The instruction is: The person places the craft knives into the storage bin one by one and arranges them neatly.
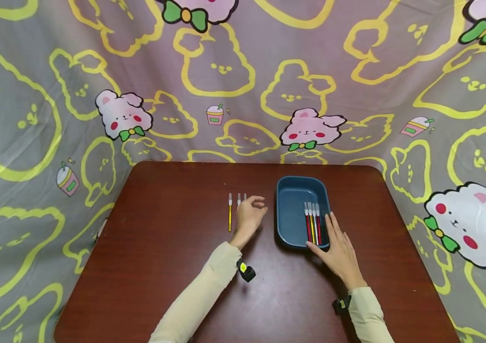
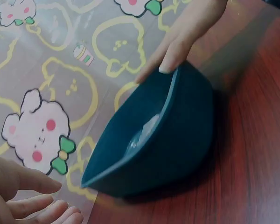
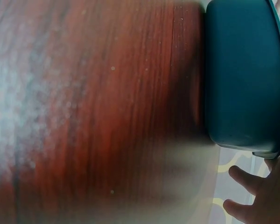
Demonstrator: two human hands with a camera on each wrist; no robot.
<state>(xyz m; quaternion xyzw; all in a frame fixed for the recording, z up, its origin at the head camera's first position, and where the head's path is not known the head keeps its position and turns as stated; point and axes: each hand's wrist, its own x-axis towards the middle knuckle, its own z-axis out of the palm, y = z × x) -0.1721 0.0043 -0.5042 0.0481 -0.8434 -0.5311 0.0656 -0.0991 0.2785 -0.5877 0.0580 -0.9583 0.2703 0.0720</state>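
My left hand [image 1: 250, 214] hovers over the table left of a dark blue bin [image 1: 289, 214]. Its fingers are loosely bent with nothing between them, as the left wrist view also shows of this hand [image 2: 28, 196]. Beside and partly under it lie a slim yellow pen-like stick with a whitish top [image 1: 230, 214] and two more whitish tops [image 1: 239, 197]. Several similar sticks [image 1: 313, 224], red, yellow and pale, lie side by side in the bin's near right part. With thumb and fingers spread, my right hand [image 1: 340, 250] touches the bin's near right corner.
The brown table [image 1: 161, 247] carries the bin right of its middle. A cartoon-patterned cloth [image 1: 234, 85] hangs behind and along both sides of the table. Each wrist wears a small black camera, such as the left one [image 1: 246, 271].
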